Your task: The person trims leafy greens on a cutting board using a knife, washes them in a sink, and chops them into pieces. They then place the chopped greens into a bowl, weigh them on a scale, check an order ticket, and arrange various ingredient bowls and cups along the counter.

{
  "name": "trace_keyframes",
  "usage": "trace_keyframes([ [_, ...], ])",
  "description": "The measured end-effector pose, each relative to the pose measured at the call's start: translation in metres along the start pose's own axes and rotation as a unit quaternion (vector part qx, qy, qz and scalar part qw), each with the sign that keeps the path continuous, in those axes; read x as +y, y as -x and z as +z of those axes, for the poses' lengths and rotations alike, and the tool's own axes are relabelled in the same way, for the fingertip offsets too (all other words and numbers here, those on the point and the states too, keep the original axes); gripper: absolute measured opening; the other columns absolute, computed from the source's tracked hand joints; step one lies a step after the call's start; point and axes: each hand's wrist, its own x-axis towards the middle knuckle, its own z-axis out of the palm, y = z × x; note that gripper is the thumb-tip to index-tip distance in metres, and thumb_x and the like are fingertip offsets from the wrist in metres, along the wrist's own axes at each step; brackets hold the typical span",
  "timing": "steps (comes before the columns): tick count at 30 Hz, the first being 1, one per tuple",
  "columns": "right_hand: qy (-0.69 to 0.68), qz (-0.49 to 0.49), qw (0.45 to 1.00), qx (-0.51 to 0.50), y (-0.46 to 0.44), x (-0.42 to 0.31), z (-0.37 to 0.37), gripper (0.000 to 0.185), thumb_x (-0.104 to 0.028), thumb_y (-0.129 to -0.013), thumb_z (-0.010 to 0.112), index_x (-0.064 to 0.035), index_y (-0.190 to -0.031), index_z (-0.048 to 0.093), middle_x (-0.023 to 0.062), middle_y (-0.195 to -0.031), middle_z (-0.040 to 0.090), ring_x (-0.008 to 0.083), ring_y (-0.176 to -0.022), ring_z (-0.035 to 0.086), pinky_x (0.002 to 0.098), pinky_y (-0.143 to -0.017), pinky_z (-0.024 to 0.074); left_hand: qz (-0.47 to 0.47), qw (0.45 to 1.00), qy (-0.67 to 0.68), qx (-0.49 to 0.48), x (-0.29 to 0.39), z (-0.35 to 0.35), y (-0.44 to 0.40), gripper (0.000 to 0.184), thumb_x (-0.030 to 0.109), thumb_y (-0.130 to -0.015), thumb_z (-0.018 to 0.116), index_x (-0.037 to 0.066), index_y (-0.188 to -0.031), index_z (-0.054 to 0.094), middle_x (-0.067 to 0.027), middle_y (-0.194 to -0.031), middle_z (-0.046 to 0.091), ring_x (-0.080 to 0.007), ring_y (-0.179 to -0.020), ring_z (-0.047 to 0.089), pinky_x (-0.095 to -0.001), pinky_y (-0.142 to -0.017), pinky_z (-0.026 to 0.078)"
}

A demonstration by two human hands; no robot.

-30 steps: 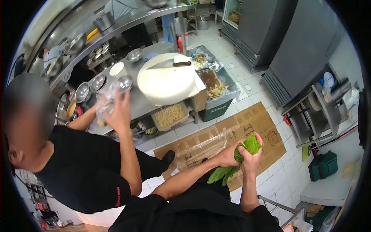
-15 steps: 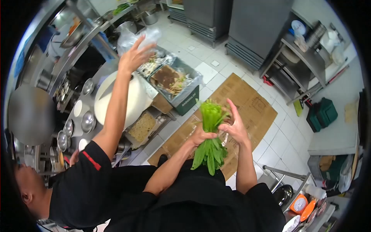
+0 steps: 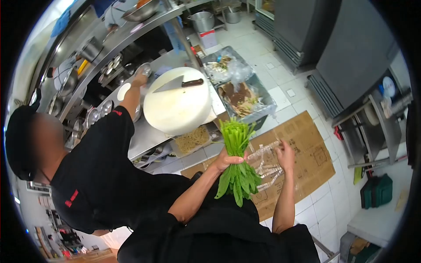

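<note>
One bunch of greens [image 3: 237, 148], stalks [image 3: 236, 133] forward, leaves [image 3: 238, 182] toward body, now held by left hand [image 3: 228, 161] alone, fingers wrapped round middle. Right hand [image 3: 286, 157], beside stalks half second ago, now right, above cardboard [image 3: 309, 162], fingers curled; cannot tell if pinching anything. Bunch seemingly steady on single grip. Left forearm [image 3: 193, 197] slants inward, right points forward.

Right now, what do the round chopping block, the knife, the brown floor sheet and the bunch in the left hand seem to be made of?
Chopping block: probably plastic, off-white and smooth, no wood grain visible. Knife: grey metal blade, likely steel; dark brown handle, wood or plastic, unclear. Floor sheet: apparently matt cardboard, brown with printed markings. Bunch: fresh plant, green leaves and paler stems.
</note>
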Motion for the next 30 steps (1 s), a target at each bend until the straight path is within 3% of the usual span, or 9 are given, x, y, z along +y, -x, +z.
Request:
trace_keyframes([
  [3,-0.117,-0.073,0.989,-0.050,-0.055,-0.100,0.026,0.029,-0.012,-0.080,0.065,-0.0021,-0.107,0.062,0.0183,-0.095,0.066,0.0324,-0.091,0.063,0.0399,-0.077,0.0487,0.023,0.997,0.008,0.074,0.024,-0.023,0.020,0.039,0.015,-0.068,0.071,0.002,-0.100,0.052,-0.0069,-0.082,0.056,-0.0214,-0.080,0.060,-0.0363,-0.077,0.051],
  [9,0.053,-0.384,0.922,-0.021,-0.147,-0.257,0.103,0.009,-0.010,-0.075,0.062,-0.0014,-0.076,0.064,0.0152,-0.076,0.062,0.0347,-0.077,0.060,0.0434,-0.071,0.0482,0.078,0.988,0.015,0.136,0.059,-0.073,0.038,0.037,0.016,-0.066,0.073,0.001,-0.094,0.055,-0.0080,-0.081,0.058,-0.0217,-0.079,0.061,-0.0363,-0.075,0.050],
  [16,0.158,-0.498,0.852,-0.002,-0.217,-0.325,0.205,0.023,-0.003,-0.071,0.057,-0.0064,-0.093,0.060,0.0142,-0.088,0.061,0.0350,-0.084,0.059,0.0493,-0.073,0.0463,0.125,0.970,0.002,0.207,0.110,-0.124,0.034,0.041,0.015,-0.064,0.075,0.000,-0.097,0.056,-0.0077,-0.081,0.060,-0.0181,-0.073,0.060,-0.0315,-0.070,0.050],
  [20,0.257,-0.443,0.849,-0.132,-0.234,-0.332,0.213,0.032,-0.004,-0.070,0.056,-0.0073,-0.101,0.050,0.0162,-0.088,0.061,0.0381,-0.083,0.059,0.0521,-0.074,0.0450,0.150,0.936,-0.065,0.311,0.149,-0.158,0.045,0.047,0.013,-0.064,0.077,-0.001,-0.104,0.056,-0.0073,-0.085,0.062,-0.0156,-0.073,0.059,-0.0275,-0.070,0.049],
  [22,0.236,-0.386,0.873,-0.181,-0.238,-0.339,0.191,0.036,-0.005,-0.068,0.055,-0.0073,-0.103,0.048,0.0189,-0.087,0.062,0.0398,-0.083,0.061,0.0515,-0.074,0.0458,0.182,0.899,-0.102,0.384,0.187,-0.167,0.058,0.046,0.012,-0.065,0.077,-0.001,-0.105,0.057,-0.0072,-0.089,0.063,-0.0158,-0.075,0.059,-0.0282,-0.071,0.049],
  [24,0.216,-0.327,0.898,-0.200,-0.233,-0.337,0.157,0.041,-0.004,-0.067,0.054,-0.0080,-0.108,0.047,0.0218,-0.087,0.063,0.0406,-0.083,0.061,0.0508,-0.073,0.0464,0.133,0.865,-0.195,0.443,0.224,-0.189,0.071,0.047,0.008,-0.064,0.075,-0.001,-0.107,0.057,-0.0064,-0.092,0.063,-0.0167,-0.078,0.060,-0.0281,-0.071,0.050],
  [26,0.160,-0.303,0.916,-0.207,-0.232,-0.318,0.124,0.044,-0.004,-0.069,0.053,-0.0089,-0.112,0.048,0.0232,-0.086,0.064,0.0413,-0.082,0.061,0.0492,-0.071,0.0466,0.128,0.798,-0.389,0.442,0.270,-0.184,0.057,0.051,0.009,-0.064,0.073,0.001,-0.111,0.056,-0.0114,-0.091,0.066,-0.0244,-0.079,0.064,-0.0345,-0.070,0.051],
  [28,0.067,-0.276,0.932,-0.224,-0.233,-0.297,0.091,0.045,-0.003,-0.070,0.053,-0.0093,-0.114,0.049,0.0214,-0.082,0.063,0.0386,-0.078,0.061,0.0448,-0.069,0.0469,0.002,0.641,-0.617,0.456,0.282,-0.198,0.026,0.057,0.014,-0.065,0.069,0.006,-0.119,0.051,-0.0180,-0.088,0.066,-0.0338,-0.081,0.064,-0.0435,-0.070,0.051],
  [30,0.006,-0.193,0.945,-0.264,-0.229,-0.280,0.060,0.042,-0.002,-0.072,0.056,-0.0074,-0.114,0.051,0.0150,-0.075,0.060,0.0294,-0.069,0.060,0.0379,-0.066,0.0468,-0.154,0.544,-0.703,0.431,0.268,-0.223,-0.020,0.064,0.020,-0.067,0.068,0.011,-0.126,0.045,-0.0214,-0.084,0.065,-0.0402,-0.081,0.062,-0.0481,-0.071,0.050],
])
